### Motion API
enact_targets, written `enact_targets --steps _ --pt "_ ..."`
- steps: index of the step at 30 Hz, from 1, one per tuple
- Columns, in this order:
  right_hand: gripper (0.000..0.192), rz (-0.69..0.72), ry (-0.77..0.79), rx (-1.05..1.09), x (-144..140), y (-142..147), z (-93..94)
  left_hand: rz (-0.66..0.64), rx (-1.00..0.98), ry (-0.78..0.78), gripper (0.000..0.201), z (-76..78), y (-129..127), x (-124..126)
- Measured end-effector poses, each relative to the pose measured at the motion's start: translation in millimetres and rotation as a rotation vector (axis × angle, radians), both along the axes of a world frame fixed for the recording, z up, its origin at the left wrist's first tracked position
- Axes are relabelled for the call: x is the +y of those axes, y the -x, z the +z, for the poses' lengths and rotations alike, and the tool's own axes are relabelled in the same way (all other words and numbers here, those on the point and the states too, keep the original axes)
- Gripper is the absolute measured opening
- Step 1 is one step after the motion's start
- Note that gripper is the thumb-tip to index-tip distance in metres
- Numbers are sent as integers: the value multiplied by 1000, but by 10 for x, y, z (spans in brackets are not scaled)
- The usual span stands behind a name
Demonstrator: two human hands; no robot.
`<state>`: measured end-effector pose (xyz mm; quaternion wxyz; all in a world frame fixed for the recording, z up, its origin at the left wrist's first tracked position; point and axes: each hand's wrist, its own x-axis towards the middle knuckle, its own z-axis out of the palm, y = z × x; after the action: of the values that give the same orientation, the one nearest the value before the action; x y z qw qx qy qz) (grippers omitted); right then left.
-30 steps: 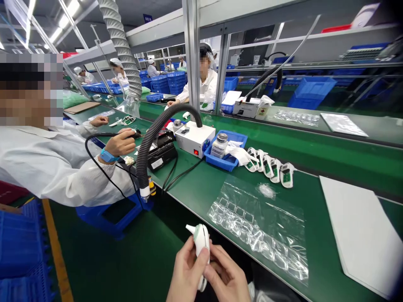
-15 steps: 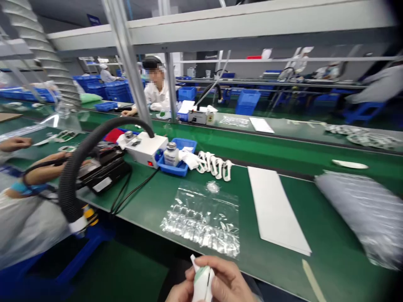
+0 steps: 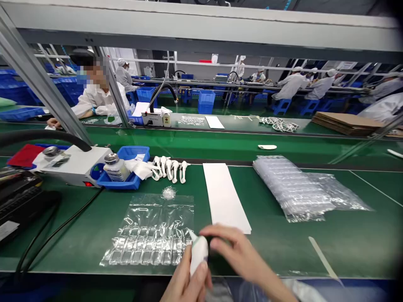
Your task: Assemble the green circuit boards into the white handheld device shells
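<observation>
Near the bench's front edge, my left hand (image 3: 188,280) is closed around a white handheld device (image 3: 199,253), shaped somewhat like an ear thermometer. Its narrow tip points up and away from me, with a pale green band below the tip. To the right, my right hand (image 3: 237,251) is open beside the device's upper end, fingers slightly bent and apart. No clear contact shows between those fingers and the device. Just beyond my left hand, a clear plastic bag (image 3: 147,235) with rows of small clear pieces lies flat on the green bench.
A small clear heap (image 3: 168,192) lies behind the bag. Several white curved parts (image 3: 170,167) stand beside a blue tray (image 3: 134,181) holding a bottle (image 3: 116,170). White sheets (image 3: 222,195) and plastic packs (image 3: 289,193) lie rightward. A co-worker (image 3: 97,94) sits opposite.
My view has swung to the right. My right hand has come off the device and opened, while my left hand keeps hold of it.
</observation>
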<state>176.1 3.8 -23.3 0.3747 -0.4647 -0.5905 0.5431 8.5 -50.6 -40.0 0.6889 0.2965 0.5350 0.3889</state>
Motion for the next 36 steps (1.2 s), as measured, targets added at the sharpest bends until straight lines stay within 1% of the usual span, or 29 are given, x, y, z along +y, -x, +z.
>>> enact_targets --steps 1,2,3,4,6,9,13,16,18,20,23,24,26,28,31,33,36 --pt "20 -33 -124 -88 168 -145 -6 -29 -80 -15 45 50 -93 97" --pt "18 -59 -226 -163 338 -272 -36 -22 -142 -60 44 96 -185 196" --pt "17 -71 -289 -235 498 -377 -87 10 -163 -79 41 131 -273 292" --pt "16 -72 -322 -295 639 -456 -151 36 -180 -84 40 151 -356 380" --pt "15 -53 -328 -377 844 -540 -286 80 -202 -84 40 135 -494 524" --pt "12 -34 -307 -410 949 -539 -428 78 -156 -110 45 -1 -606 644" --pt "11 -60 -306 -431 904 -486 -493 21 -66 -151 46 -193 -620 688" --pt "11 -78 -310 -410 888 -496 -511 29 -59 -155 46 -244 -622 697" --pt "11 -80 -295 -364 898 -532 -500 43 -63 -141 47 -226 -627 705" --pt "13 -102 -271 -305 893 -567 -440 51 -74 -136 49 -166 -616 707" --pt "18 -132 -244 -208 771 -537 -231 22 -123 -122 55 -32 -544 675" --pt "20 -118 -225 -158 693 -494 -141 7 -148 -111 57 9 -510 653" --pt "21 -44 -160 -45 506 -364 33 -4 -201 -76 61 63 -442 596" --pt "20 35 -112 4 323 -205 154 21 -245 -30 64 78 -394 537" --pt "18 59 -148 -98 157 3 198 80 -258 32 63 63 -365 468" --pt "18 42 -193 -173 125 93 170 109 -253 54 61 59 -358 443" --pt "18 26 -236 -231 132 161 129 122 -257 67 59 72 -338 421"
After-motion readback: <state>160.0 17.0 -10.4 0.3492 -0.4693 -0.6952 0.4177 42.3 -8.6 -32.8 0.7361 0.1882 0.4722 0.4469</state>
